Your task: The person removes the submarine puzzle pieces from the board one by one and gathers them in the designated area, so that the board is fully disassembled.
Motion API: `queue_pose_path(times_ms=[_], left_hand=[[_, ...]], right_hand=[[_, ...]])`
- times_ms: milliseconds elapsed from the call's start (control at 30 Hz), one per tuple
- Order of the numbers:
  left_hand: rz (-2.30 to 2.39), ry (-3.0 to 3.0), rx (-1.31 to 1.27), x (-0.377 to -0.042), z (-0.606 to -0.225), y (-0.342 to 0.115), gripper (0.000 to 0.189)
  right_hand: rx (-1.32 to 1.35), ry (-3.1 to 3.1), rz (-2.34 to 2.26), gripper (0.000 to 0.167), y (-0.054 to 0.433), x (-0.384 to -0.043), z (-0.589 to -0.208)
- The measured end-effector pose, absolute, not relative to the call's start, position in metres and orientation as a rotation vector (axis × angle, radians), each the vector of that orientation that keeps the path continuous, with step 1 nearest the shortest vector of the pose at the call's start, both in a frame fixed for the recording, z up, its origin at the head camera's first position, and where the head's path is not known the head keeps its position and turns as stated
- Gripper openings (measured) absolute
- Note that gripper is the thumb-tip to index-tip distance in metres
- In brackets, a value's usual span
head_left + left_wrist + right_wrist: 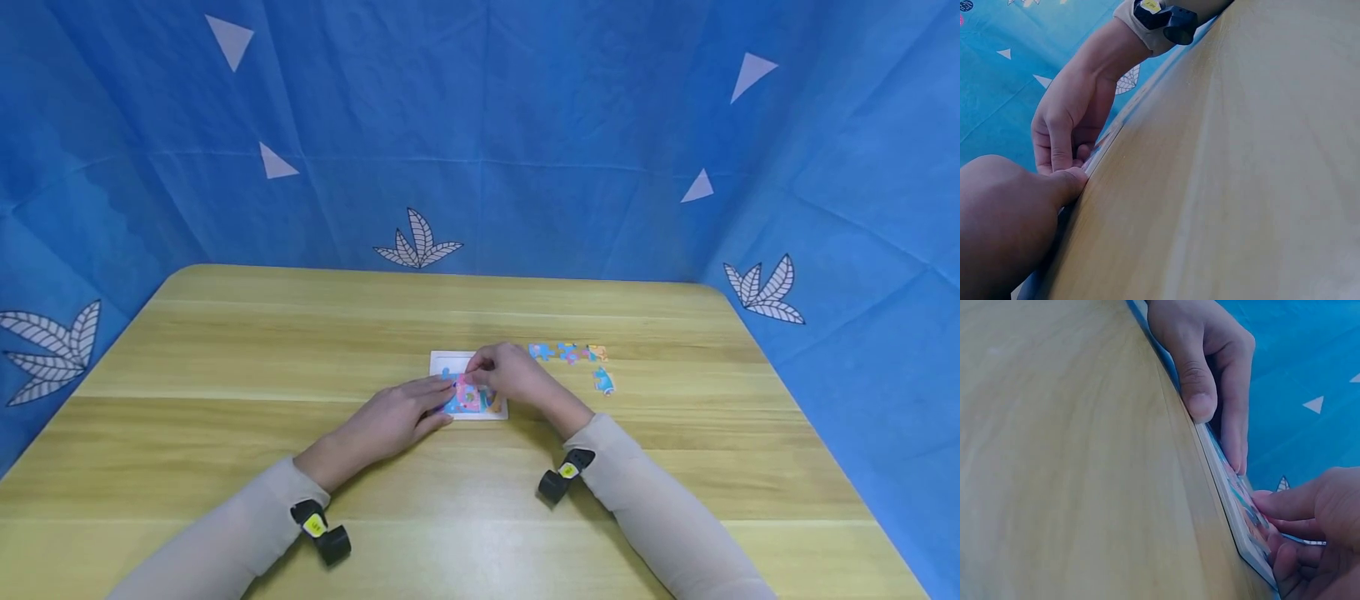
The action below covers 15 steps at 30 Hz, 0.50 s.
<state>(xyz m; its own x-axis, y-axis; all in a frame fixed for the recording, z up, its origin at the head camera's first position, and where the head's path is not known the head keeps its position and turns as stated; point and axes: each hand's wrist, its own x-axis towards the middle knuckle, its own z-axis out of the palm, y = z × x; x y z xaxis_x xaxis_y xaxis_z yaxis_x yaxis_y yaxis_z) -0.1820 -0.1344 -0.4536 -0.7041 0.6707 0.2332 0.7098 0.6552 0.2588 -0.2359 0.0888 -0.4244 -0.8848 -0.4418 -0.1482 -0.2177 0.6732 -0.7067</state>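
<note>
A small jigsaw puzzle in a white tray (480, 417) lies on the table, its lower part filled with pink and blue pieces (468, 400). My left hand (393, 421) rests at its left side, fairly straight fingers on the picture and thumb by the near edge. Over the tray's upper right, my right hand (512, 372) pinches a pinkish puzzle piece between thumb and fingers, low over the picture; the hand hides most of that piece. In the right wrist view, the right fingertips (1262, 499) meet the picture's surface and the left thumb (1201, 403) lies against the tray's edge.
Right of the tray lie several loose puzzle pieces: a blue one (540, 352), a blue and pink one (568, 353), an orange one (597, 353) and, nearer, another blue one (603, 382). The wooden table (300, 333) ends at a blue curtain (555, 125).
</note>
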Motion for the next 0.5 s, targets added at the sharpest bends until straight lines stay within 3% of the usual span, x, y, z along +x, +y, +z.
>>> queue_pose_path(times_ms=[500], left_hand=[[-0.525, -2.75, -1.134, -0.1826, -0.4518, -0.1348, 0.042]], right_hand=[[-0.519, 2.522, -1.097, 0.009, 0.0922, -0.2401, -0.4272]])
